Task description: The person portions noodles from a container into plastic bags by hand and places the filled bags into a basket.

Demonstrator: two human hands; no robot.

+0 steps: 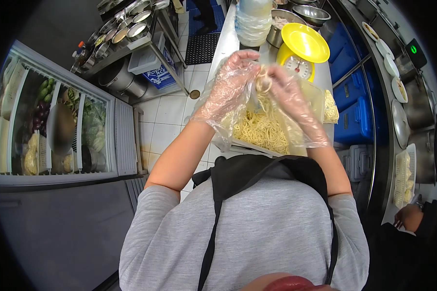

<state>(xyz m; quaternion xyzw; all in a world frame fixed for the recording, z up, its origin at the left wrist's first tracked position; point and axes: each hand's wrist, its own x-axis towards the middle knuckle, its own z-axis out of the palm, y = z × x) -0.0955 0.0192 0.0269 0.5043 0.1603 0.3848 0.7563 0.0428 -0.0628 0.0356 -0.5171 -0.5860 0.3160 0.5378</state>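
My left hand (233,80), in a loose clear plastic glove, is raised over a tub of yellow noodles (262,133) with its fingertips closed together. My right hand (290,89), gloved the same way and blurred by motion, meets it from the right with bent fingers. Between the fingertips, a small looped bunch of pale noodle strands (263,87) hangs above the tub. The clear tub (316,99) stands in front of my body, its right side partly behind my right forearm.
A yellow dial scale (306,43) stands beyond the tub, beside a stack of plastic-wrapped containers (253,22). A bagged portion of noodles (330,107) lies right of the tub. A glass-front fridge (63,121) is at left. Another person's hand (409,217) shows at lower right.
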